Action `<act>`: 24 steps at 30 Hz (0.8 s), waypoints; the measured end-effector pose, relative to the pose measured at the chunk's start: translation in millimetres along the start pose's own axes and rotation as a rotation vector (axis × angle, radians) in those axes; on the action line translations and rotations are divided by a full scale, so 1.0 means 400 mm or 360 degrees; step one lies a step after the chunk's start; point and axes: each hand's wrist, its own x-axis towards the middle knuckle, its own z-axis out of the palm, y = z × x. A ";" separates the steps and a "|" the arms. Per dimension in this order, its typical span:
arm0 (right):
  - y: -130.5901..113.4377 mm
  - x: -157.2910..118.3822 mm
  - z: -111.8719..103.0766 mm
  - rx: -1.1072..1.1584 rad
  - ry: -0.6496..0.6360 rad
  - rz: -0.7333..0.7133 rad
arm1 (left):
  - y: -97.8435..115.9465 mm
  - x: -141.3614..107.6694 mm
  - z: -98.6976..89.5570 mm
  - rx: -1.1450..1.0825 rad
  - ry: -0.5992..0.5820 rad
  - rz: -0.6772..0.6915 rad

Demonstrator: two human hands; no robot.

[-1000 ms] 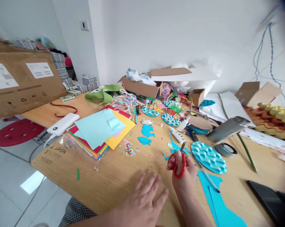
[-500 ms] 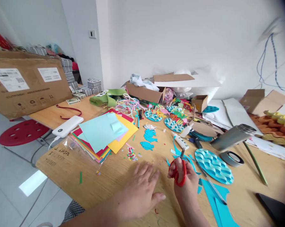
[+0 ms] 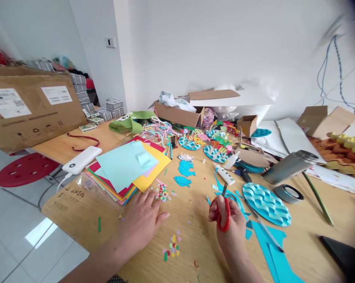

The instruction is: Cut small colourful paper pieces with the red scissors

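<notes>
My left hand [image 3: 143,218] lies palm down on the wooden table, fingers spread, just below a small heap of paper confetti dots [image 3: 162,192]. More dots [image 3: 171,248] lie to its right, nearer to me. In my right hand [image 3: 230,220] are red-handled scissors [image 3: 223,225], their tips pointing away from me. Blue paper scraps [image 3: 239,202] lie beside and beyond that hand. Blue paper fish [image 3: 182,181] rest between the hands, farther back. A larger blue sheet [image 3: 279,257] with a pen [image 3: 267,232] across it is at the right.
Stacked coloured paper [image 3: 121,163] and a white power bank [image 3: 82,160] are at the left. A wavy blue oval [image 3: 266,203], a tape roll [image 3: 288,193], a metal flask [image 3: 291,167] and a glue bottle [image 3: 225,175] stand or lie at the right. Cardboard boxes [image 3: 177,114] line the wall.
My left hand has moved left across the table, and the dots nearer to me now show. The right hand still holds the scissors, almost unmoved. The view has shifted slightly.
</notes>
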 end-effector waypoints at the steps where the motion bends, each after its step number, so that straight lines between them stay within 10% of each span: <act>1: 0.002 0.000 0.000 0.0001 0.0003 0.0002 | 0.002 0.004 -0.002 -0.0004 0.0023 0.0010; 24: 0.009 -0.001 0.000 -0.0010 -0.0040 0.0006 | -0.021 0.168 0.015 0.0193 -0.0232 0.0427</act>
